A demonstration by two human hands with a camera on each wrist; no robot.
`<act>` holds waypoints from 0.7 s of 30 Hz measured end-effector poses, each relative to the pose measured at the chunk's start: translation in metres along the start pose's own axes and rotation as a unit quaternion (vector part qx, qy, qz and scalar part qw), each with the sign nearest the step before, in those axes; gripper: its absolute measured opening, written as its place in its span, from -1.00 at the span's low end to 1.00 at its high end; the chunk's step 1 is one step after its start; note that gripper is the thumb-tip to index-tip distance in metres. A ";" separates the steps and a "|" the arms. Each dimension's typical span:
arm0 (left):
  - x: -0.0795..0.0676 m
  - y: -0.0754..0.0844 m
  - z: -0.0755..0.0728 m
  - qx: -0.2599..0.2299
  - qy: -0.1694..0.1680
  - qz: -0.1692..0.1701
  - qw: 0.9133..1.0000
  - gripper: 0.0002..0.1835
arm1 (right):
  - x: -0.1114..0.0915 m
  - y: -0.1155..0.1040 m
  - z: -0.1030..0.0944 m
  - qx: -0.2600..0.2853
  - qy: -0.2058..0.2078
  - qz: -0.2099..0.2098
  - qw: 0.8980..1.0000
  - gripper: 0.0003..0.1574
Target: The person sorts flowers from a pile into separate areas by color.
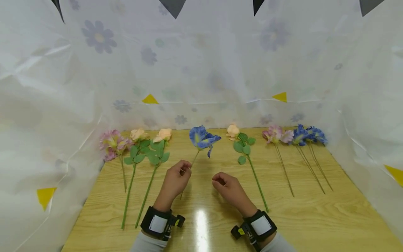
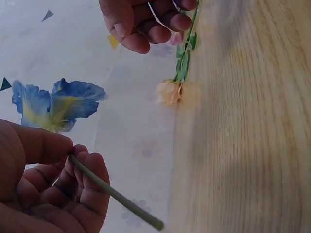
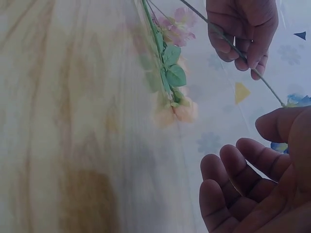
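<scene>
Above the middle of the table, my left hand pinches the thin stem of a blue flower between thumb and fingers. The bloom, blue with a yellow-green centre, stands upright beyond the hand. In the left wrist view, the stem passes between the thumb and fingertips, its lower end sticking out. My right hand hovers to the right of the flower with loosely bent fingers and holds nothing. The right wrist view shows that hand's fingers apart from one another, with the blue petals partly hidden behind it.
On the wooden table, a pink flower and two peach roses lie left. Another peach rose, a pink flower and two blue flowers lie right. White patterned sheeting surrounds the table's back and sides.
</scene>
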State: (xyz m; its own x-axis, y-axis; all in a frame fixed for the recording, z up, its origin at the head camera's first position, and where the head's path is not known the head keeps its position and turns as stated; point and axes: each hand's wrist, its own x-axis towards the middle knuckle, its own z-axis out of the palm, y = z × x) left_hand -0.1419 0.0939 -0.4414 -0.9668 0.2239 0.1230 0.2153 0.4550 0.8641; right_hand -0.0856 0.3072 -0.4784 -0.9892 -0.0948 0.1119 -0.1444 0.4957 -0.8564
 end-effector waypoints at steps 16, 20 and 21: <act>-0.001 0.004 0.011 -0.126 -0.003 -0.019 0.992 -0.72 | -0.002 -0.009 0.021 0.022 -0.002 0.008 1.000 -0.72; -0.009 0.026 0.008 -0.154 -0.013 -0.025 0.988 -0.65 | -0.004 -0.011 0.028 0.042 -0.017 0.010 0.999 -0.72; -0.011 0.031 0.007 -0.159 -0.016 -0.026 0.987 -0.63 | -0.004 -0.012 0.029 0.046 -0.021 0.011 0.999 -0.73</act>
State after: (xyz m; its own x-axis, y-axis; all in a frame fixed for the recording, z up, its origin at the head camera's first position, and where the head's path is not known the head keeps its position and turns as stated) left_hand -0.1240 0.1116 -0.4192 -0.9695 0.2370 0.0629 0.1062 0.1746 0.9789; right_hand -0.0787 0.2764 -0.4835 -0.9898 -0.1224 0.0732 -0.1181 0.4163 -0.9015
